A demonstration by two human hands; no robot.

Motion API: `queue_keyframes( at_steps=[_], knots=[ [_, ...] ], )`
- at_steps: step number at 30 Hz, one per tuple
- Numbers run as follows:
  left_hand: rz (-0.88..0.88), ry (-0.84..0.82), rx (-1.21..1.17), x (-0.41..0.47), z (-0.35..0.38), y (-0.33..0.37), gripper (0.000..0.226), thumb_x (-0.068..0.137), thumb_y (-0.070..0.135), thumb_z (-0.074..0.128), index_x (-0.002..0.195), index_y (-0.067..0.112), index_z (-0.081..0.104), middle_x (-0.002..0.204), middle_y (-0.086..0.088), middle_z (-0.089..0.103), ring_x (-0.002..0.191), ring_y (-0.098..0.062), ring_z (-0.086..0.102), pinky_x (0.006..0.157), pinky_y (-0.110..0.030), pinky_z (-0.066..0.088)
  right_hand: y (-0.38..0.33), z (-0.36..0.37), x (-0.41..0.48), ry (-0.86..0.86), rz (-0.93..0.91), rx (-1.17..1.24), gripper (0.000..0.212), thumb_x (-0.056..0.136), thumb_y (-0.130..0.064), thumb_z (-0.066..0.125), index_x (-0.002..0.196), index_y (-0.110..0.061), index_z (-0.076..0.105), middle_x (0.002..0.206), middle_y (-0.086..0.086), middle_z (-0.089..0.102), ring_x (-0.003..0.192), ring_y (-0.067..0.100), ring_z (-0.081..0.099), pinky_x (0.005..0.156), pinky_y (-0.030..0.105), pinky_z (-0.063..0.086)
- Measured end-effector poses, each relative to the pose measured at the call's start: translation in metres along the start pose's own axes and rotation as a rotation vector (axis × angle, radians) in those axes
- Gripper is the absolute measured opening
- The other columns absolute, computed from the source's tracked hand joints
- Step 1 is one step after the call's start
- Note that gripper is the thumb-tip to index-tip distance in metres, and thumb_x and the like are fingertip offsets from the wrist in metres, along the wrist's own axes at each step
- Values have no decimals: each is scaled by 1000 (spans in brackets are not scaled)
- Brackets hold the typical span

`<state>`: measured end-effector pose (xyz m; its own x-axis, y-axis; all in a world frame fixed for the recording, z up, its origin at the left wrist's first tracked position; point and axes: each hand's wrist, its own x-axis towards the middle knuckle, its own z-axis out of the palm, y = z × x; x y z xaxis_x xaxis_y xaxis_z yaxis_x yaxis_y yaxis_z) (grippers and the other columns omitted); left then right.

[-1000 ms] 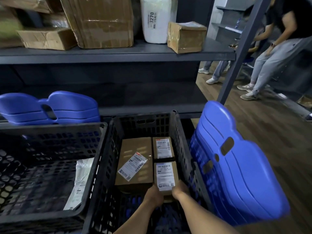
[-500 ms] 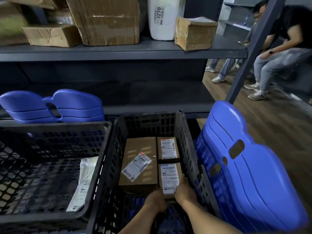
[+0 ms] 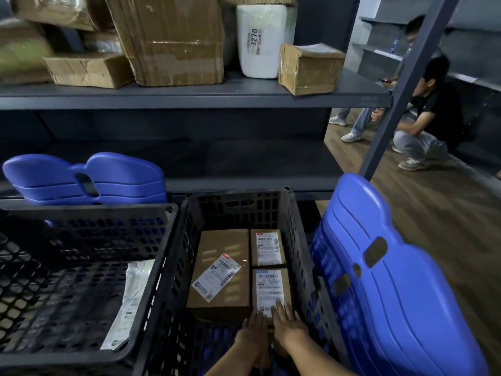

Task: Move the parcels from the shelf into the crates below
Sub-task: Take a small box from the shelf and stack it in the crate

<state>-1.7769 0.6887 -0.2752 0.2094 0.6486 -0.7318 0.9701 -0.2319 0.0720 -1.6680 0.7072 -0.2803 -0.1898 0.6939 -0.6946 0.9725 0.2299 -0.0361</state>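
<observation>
Fingers of left hand (image 3: 253, 332) and right hand (image 3: 288, 325), curled on small labelled cardboard parcel (image 3: 271, 289) half-second ago, now flat on top, gripping nothing. Parcel seated in right-side black lattice plastic crate (image 3: 238, 210). Brown cardboard boxes (image 3: 309, 69) still wait on grey metal shelf (image 3: 189, 97).

3 labelled brown parcels (image 3: 219, 272) flat in black right crate (image 3: 238, 210); white mailer (image 3: 130, 302) against left crate's (image 3: 81, 226) right wall; more boxes (image 3: 309, 67) on shelf (image 3: 189, 97).

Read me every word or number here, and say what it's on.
"3270": label on the white parcel on the shelf; smaller print unreadable.
Labels on the large box, far small box and near small box in the right crate: too small to read.
Label on the white mailer in the left crate: blurred.
</observation>
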Motion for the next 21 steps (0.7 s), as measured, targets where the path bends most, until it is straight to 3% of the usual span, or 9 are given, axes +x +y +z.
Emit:
queue_keyframes(
  at_steps=[4,12,17,21],
  knots=[
    [-19,34,-9,5,-5,-1,78,98,22,45,152,1,-6,160,-12,-18,148,-25,-16,120,-43,4,3,-3,4,44,2,24,64,99,-7,26,153,-14,-8,157,-1,-24,146,21,-18,119,37,-4],
    [-6,93,-11,-17,-17,-5,85,93,23,52,153,3,-6,162,-11,-11,149,-25,-12,120,-40,2,-1,-21,-16,112,1,77,65,98,-6,27,152,-13,-8,159,3,-19,147,23,-16,119,36,1],
    [-93,127,-2,-66,-45,-6,74,100,38,39,154,5,-1,162,-11,0,150,-30,-4,120,-47,-1,-4,-63,-67,178,-95,200,71,95,-6,39,153,-14,0,161,0,-9,149,19,-2,120,35,15],
    [-152,314,-20,-121,-98,-8,67,102,31,34,153,2,1,161,-16,3,149,-32,0,122,-44,-1,0,-123,-114,319,-143,207,67,97,-15,41,154,-16,6,161,0,1,148,20,10,115,36,26]
  ],
)
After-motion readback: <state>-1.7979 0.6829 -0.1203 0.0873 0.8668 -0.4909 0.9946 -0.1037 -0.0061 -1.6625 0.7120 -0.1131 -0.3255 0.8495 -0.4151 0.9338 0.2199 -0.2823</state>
